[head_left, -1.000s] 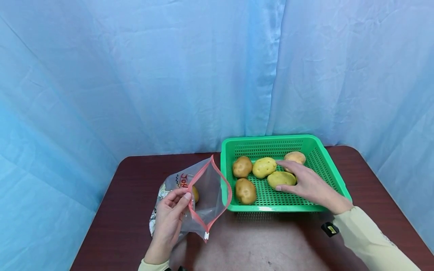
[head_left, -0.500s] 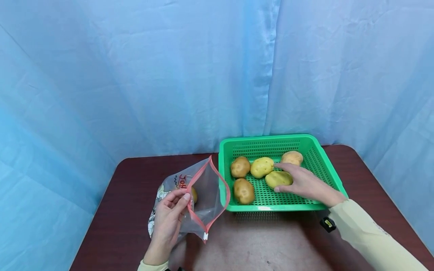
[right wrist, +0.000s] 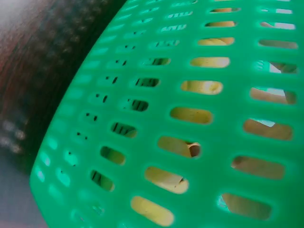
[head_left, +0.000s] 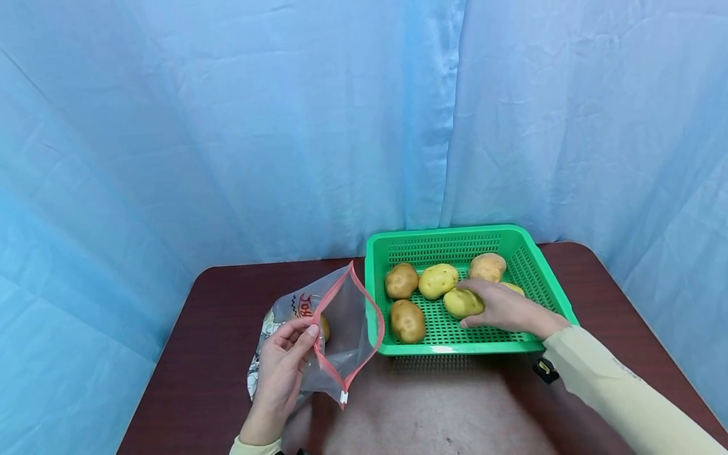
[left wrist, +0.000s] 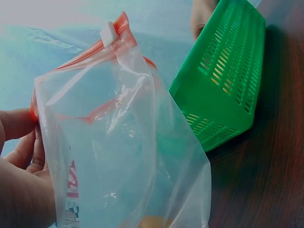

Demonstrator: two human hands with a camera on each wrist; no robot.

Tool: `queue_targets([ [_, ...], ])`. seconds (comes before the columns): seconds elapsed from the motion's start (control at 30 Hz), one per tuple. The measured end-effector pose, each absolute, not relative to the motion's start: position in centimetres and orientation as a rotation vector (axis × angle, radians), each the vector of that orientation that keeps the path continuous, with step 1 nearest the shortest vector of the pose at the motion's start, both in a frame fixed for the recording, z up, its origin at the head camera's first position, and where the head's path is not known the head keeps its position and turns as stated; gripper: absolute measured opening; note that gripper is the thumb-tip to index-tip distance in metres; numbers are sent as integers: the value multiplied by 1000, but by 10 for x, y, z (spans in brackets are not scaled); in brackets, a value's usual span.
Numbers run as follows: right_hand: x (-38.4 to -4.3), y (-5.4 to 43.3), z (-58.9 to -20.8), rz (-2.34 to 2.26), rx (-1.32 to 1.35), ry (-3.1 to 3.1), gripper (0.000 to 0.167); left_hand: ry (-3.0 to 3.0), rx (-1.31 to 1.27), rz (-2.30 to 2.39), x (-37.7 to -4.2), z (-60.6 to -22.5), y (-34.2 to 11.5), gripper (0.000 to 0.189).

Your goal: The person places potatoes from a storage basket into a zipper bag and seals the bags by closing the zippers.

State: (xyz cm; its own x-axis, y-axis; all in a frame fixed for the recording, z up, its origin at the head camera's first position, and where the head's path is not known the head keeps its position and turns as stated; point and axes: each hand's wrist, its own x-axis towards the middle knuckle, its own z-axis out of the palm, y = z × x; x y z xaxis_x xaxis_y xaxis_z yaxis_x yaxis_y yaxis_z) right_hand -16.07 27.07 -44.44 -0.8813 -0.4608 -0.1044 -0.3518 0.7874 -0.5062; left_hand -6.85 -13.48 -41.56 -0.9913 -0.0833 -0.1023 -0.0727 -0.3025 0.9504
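Note:
My left hand (head_left: 282, 363) pinches the red rim of a clear zip bag (head_left: 347, 341) between thumb and fingers, and the bag's mouth gapes toward the basket. Inside the bag lies a potato (head_left: 325, 329), partly hidden by the rim. The left wrist view shows the bag (left wrist: 123, 142) with its white slider (left wrist: 109, 33) at the upper corner. In the green basket, my right hand (head_left: 506, 306) grips a yellow potato (head_left: 462, 304), thumb in front and fingers behind. The right wrist view shows mostly the basket's slotted wall (right wrist: 156, 128), so the grip is hidden there.
The green basket (head_left: 455, 349) stands at the back right of the dark table (head_left: 193, 354). Around my right hand lie brown potatoes (head_left: 407, 321), a yellow one (head_left: 438, 281), a pale one (head_left: 487, 267) and another yellow one (head_left: 514, 288). A blue curtain (head_left: 318, 126) hangs behind.
My right hand has shifted slightly left and closed round the yellow potato. Another yellow potato now shows behind that hand. The left hand and bag have stayed nearly still.

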Motion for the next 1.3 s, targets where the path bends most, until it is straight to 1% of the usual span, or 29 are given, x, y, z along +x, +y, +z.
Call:
queue_targets([
  [0.17,-166,267,-446,-672,-667,2736,78,-1865,228,-2506,-69,-415,-137,11],
  [0.5,-169,263,-447,-570,-783,2799,63,-1846,219,-2509,-69,-417,-138,10],
  [0.73,-168,263,-445,-577,-756,2827,58,-1805,214,-2522,-69,-419,-138,9],
  [0.97,-158,271,-429,-732,-720,2903,55,-1748,187,-2560,-74,-421,-134,10],
  [1.3,-133,275,-411,-969,-661,3006,61,-1675,191,-2590,-75,-423,-130,12],
])
